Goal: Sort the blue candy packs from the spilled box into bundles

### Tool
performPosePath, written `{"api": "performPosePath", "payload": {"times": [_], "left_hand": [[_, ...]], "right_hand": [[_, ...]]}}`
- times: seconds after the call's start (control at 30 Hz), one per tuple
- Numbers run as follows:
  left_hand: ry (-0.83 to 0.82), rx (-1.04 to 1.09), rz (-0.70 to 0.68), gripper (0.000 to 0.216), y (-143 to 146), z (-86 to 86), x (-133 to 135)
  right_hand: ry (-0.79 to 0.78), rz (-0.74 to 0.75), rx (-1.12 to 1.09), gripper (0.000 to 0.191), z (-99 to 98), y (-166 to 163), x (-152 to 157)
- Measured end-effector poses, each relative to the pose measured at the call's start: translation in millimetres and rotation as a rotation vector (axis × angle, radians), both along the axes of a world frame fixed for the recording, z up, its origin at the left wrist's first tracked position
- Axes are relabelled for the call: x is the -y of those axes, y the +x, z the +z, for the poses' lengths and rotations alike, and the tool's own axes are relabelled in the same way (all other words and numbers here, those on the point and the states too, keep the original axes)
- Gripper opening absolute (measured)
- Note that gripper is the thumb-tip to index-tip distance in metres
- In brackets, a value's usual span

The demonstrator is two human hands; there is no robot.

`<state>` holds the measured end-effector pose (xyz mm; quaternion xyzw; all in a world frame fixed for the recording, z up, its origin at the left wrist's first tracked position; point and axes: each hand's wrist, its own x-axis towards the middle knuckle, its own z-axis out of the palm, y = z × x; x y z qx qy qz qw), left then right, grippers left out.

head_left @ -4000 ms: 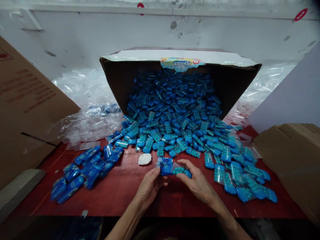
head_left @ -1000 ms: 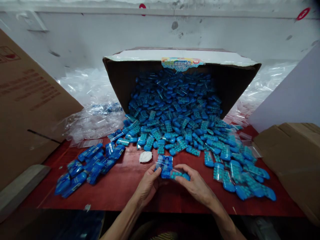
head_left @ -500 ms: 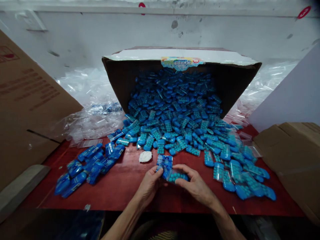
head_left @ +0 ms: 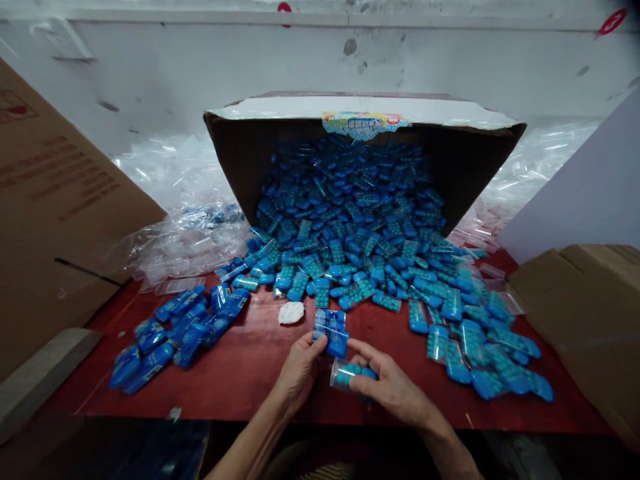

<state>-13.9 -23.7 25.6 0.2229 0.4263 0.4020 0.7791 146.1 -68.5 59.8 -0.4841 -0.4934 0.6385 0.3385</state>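
Over the red counter (head_left: pixel 250 373): blue packet (head_left: pixel 332 329), pinched by fingers of left hand (head_left: pixel 299 370); clear bead-filled container (head_left: pixel 345 375), just beside, clamped by fingers of right hand (head_left: pixel 395 390); a light grip suits both.

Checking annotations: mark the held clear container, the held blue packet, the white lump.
Clear container (head_left: pixel 345 375), head view: on its see-through body.
Blue packet (head_left: pixel 336 341), head view: on its face, near the middle.
White lump (head_left: pixel 291 313), head view: middle of its top.

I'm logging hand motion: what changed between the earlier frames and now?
The right hand has moved its clear bottle toward the person, to the near side of the blue packet. The left hand still grips that packet; the white lump stayed put.
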Motion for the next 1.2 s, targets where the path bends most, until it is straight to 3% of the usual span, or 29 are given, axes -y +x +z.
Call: {"api": "performPosePath", "payload": {"times": [0.13,0.27,0.43,0.57,0.97,1.2], "left_hand": [[0.011,-0.096,0.015,0.018,3.3,1.1,2.3],[0.01,-0.027,0.004,0.02,2.4,8.8,0.6],[-0.01,-0.031,0.0,0.019,-3.0,5.7,-1.3],[-0.025,-0.04,-0.003,0.018,-2.1,-0.4,1.4],[-0.044,-0.009,-0.015,0.018,0.9,3.7,2.5],[-0.021,-0.015,-0.015,0.018,1.2,4.3,2.9]], "right_hand": [[0.07,0.097,0.133,0.056,3.5,-5.5,2.6],[0.069,0.059,0.186,0.054,2.0,0.5,1.5],[0.132,-0.154,0.113,0.033,3.7,17.1,-5.7],[0.17,-0.289,0.184,0.031,5.6,15.9,-10.7],[0.256,-0.352,0.321,0.029,-2.8,3.6,-6.7],[0.349,-0.31,0.395,0.029,0.5,1.9,-3.9]]}}
